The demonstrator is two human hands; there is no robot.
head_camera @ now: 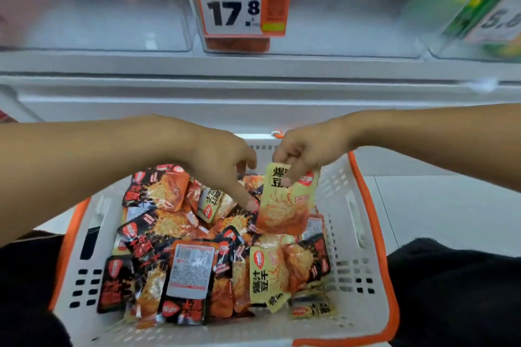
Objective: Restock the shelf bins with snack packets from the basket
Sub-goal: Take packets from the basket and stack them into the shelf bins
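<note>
Your right hand [303,155] pinches the top edge of a yellow packet [284,200] and holds it upright over the white basket [352,236], which is piled with black and yellow snack packets [180,248]. Your left hand [222,166] reaches down beside it, fingers loosely spread, one fingertip touching the pile. Above, the clear shelf bin [338,11] carries a price tag [244,4] reading 17.8

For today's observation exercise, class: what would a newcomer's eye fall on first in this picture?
Probably the white basket with orange trim, low in the middle, heaped with red, black and yellow snack packets. Above it the right hand pinches a yellow packet by its top while the left hand reaches in beside it. Higher up, a bold 17.8 price tag hangs on a clear shelf bin.
</note>
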